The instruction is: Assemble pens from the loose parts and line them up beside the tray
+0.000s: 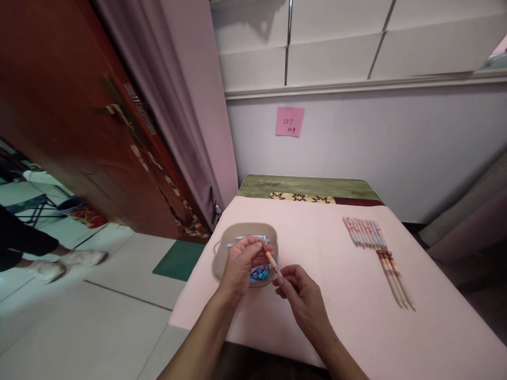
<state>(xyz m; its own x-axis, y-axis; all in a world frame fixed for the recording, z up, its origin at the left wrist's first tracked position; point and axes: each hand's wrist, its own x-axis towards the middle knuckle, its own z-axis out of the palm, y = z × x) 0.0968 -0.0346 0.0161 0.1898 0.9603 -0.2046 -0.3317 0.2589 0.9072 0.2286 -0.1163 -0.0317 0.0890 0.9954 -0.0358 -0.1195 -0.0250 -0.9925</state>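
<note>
An orange-and-pale pen point(271, 258) slants between my two hands, above the right side of a beige bin. My left hand point(241, 264) pinches its upper end. The fingers of my right hand point(300, 289) close round its lower end and hide the tip. Below my hands, the bin point(219, 258) holds small blue pieces point(259, 273) and several pale blue sticks point(253, 237), partly covered by my left hand. To the right, a row of pale pens with reddish markings point(364, 233) lies side by side. Several brown-and-cream pens point(395, 279) lie just below that row.
A pink cover point(317, 232) lies over the table, with a green patterned strip point(304, 186) showing at the back. The wall behind bears a pink note point(290, 122). At the left are a brown door point(99, 121), a curtain point(178, 105) and a person's legs point(24, 237).
</note>
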